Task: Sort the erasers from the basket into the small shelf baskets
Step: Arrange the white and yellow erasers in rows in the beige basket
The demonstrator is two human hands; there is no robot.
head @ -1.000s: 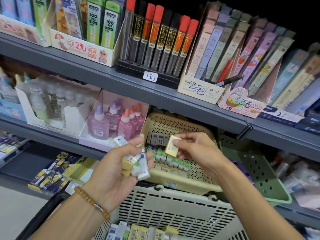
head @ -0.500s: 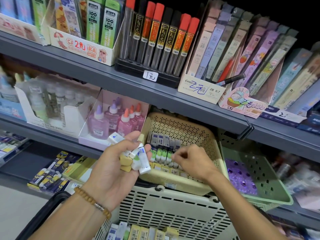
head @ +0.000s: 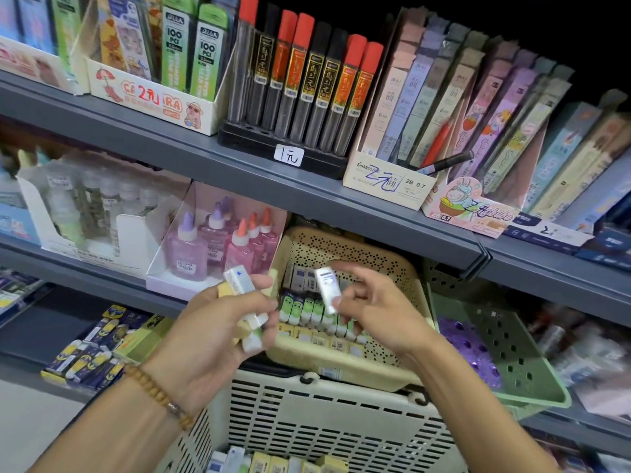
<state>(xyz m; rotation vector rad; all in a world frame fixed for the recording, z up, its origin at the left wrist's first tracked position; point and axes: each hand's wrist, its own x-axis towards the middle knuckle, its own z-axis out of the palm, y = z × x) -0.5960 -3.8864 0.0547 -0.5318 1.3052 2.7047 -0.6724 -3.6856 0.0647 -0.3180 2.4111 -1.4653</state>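
Right now my left hand (head: 218, 336) is clamped on a bundle of erasers (head: 251, 322), while my right hand (head: 372, 310) pinches one white eraser (head: 327, 288) between thumb and fingertips, held above the beige shelf basket (head: 345, 365) with its rows of erasers.

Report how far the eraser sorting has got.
Done: the beige shelf basket already holds neat rows of erasers. In hand: the right hand pinches one white eraser above that basket, and the left hand holds a bunch of erasers. Left: more erasers lie in the big basket below, at the frame's bottom edge.
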